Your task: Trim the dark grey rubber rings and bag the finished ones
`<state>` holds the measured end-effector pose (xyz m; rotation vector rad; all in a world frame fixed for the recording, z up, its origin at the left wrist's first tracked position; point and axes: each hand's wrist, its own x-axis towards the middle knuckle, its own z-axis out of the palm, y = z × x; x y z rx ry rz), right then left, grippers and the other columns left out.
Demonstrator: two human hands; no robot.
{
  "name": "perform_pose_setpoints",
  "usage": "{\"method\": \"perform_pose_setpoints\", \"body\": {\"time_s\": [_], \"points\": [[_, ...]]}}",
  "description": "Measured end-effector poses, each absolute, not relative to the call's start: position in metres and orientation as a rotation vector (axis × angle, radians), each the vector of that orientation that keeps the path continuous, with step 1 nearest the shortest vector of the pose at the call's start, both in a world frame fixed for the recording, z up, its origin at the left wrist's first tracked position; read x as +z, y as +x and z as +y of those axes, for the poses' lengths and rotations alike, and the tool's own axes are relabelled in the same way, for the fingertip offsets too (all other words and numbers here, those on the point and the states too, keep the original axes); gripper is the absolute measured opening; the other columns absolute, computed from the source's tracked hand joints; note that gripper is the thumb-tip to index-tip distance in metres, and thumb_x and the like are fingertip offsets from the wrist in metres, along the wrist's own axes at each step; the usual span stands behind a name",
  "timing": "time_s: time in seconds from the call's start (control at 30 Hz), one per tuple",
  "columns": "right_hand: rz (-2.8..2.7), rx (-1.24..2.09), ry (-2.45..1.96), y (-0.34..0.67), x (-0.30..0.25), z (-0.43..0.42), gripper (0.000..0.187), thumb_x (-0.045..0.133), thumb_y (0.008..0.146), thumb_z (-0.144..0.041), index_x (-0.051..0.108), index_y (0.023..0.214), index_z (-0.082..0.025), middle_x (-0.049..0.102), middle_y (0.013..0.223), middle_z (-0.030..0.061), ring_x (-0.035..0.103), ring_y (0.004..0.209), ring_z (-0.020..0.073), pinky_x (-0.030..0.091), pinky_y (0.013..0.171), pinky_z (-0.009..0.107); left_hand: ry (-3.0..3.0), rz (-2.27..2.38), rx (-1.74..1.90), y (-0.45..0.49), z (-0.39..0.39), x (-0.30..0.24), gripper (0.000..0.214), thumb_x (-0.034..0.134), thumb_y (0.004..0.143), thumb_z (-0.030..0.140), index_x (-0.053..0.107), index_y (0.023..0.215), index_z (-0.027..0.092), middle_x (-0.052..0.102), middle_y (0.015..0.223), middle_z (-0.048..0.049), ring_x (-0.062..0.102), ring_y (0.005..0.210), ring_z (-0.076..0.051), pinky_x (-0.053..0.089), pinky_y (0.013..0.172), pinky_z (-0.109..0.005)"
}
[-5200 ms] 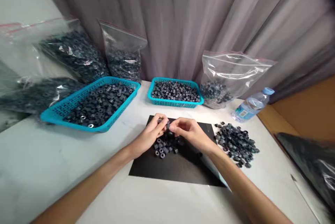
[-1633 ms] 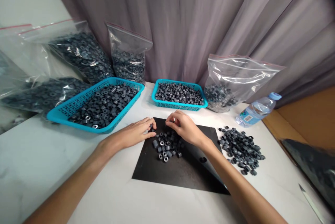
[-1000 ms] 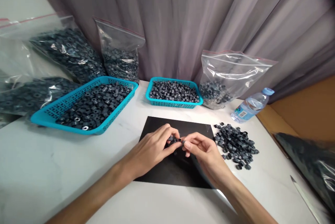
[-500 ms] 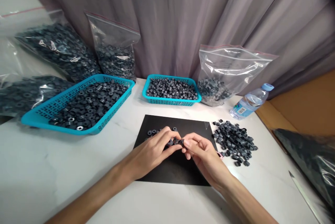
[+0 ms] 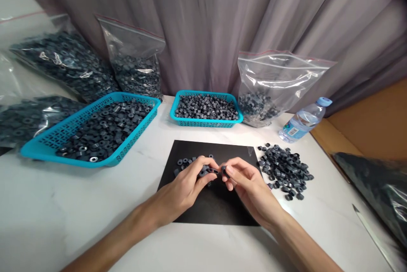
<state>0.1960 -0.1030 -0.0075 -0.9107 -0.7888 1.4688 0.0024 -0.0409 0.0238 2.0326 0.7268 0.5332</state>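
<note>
My right hand [image 5: 246,180] pinches a small dark grey ring-shaped piece [image 5: 224,172] between thumb and fingers, a little above the black mat [image 5: 216,210]. Close to its left, my left hand [image 5: 190,180] has its thumb and forefinger closed on another dark grey ring [image 5: 213,171]. A narrow gap separates the two pieces. Beneath and behind my left hand lie several loose dark rings [image 5: 182,162] on the mat, partly hidden by the fingers. To the right of my right hand is a pile of dark grey rings [image 5: 286,170].
Two blue baskets [image 5: 127,153] [image 5: 206,123] of dark rings stand behind the mat. Clear zip bags [image 5: 136,68] [image 5: 263,98] of similar pieces stand near the curtain. A water bottle [image 5: 305,121] is at the right, beside a cardboard box [image 5: 375,110].
My hands have drawn slightly apart, and the pieces that met at my fingertips are now separated. The whole view has shifted slightly.
</note>
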Motion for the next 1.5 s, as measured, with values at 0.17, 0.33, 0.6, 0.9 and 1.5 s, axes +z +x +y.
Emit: {"method": "perform_pose_setpoints", "body": {"time_s": [0.17, 0.33, 0.6, 0.9, 1.5], "points": [[-0.790, 1.447, -0.945, 0.197, -0.007, -0.104, 0.020, 0.076, 0.086, -0.036, 0.070, 0.091, -0.018, 0.061, 0.076, -0.0004, 0.051, 0.067, 0.0093, 0.042, 0.063, 0.022, 1.571, 0.711, 0.544, 0.010, -0.042, 0.013, 0.024, 0.045, 0.102, 0.042, 0.051, 0.119, 0.026, 0.056, 0.086, 0.0023, 0.046, 0.064, -0.010, 0.038, 0.060, -0.025], [-0.824, 1.419, -1.041, 0.196, -0.010, -0.101, 0.026, 0.078, 0.083, -0.041, 0.070, 0.089, -0.017, 0.062, 0.076, 0.0006, 0.051, 0.063, 0.0096, 0.042, 0.058, 0.023, 1.235, 0.712, 0.510, 0.015, -0.040, 0.010, 0.027, 0.057, 0.097, 0.036, 0.057, 0.118, 0.019, 0.057, 0.079, 0.0026, 0.048, 0.063, -0.009, 0.037, 0.062, -0.026], [-1.120, 1.302, -1.204, 0.195, -0.008, -0.104, 0.029, 0.072, 0.086, -0.047, 0.069, 0.090, -0.018, 0.063, 0.069, 0.0006, 0.055, 0.060, 0.0120, 0.041, 0.051, 0.023, 0.927, 0.788, 0.453, 0.014, -0.049, 0.020, 0.017, 0.060, 0.092, 0.019, 0.067, 0.108, 0.018, 0.072, 0.095, -0.0022, 0.066, 0.095, -0.015, 0.047, 0.096, -0.030], [-1.290, 1.086, -1.379, 0.200, -0.010, -0.104, 0.028, 0.068, 0.089, -0.047, 0.070, 0.088, -0.019, 0.066, 0.072, 0.0015, 0.055, 0.060, 0.0124, 0.041, 0.051, 0.023, 0.870, 0.839, 0.512, 0.015, -0.048, 0.015, 0.018, 0.060, 0.093, 0.024, 0.070, 0.106, 0.016, 0.074, 0.113, -0.0053, 0.071, 0.108, -0.024, 0.047, 0.109, -0.037], [-1.409, 1.085, -1.410, 0.207, -0.003, -0.104, 0.029, 0.067, 0.090, -0.048, 0.074, 0.084, -0.020, 0.067, 0.072, 0.0030, 0.054, 0.058, 0.0137, 0.040, 0.053, 0.026, 0.981, 0.926, 0.467, 0.016, -0.052, 0.021, 0.022, 0.061, 0.092, 0.034, 0.072, 0.107, 0.022, 0.068, 0.129, -0.0045, 0.065, 0.120, -0.028, 0.043, 0.113, -0.039]]}}
